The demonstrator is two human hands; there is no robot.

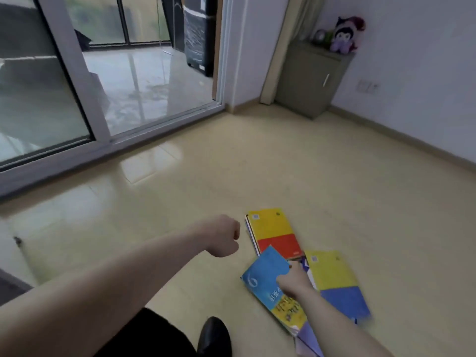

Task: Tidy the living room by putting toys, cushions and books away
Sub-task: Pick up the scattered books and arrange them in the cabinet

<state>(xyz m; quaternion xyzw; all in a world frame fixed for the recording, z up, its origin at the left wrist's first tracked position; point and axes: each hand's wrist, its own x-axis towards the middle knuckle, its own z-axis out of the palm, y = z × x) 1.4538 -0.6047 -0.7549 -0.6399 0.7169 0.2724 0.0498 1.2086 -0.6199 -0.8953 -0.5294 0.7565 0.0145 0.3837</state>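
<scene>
Several books lie in a loose pile on the tiled floor: a yellow and red book [274, 231], a yellow and blue book [337, 282] and a blue and yellow book [268, 279] tilted up over the others. My right hand [293, 280] grips the blue and yellow book at its right edge, fingers curled round the cover. My left hand [222, 235] hovers above the floor left of the pile, curled into a fist with nothing in it. A purple plush doll [345, 34] sits on a cabinet far back right.
A low olive cabinet [309, 78] stands in the back right corner by the wall. A sliding glass door [77, 86] runs along the left. My black shoe [215, 336] is at the bottom, near the books.
</scene>
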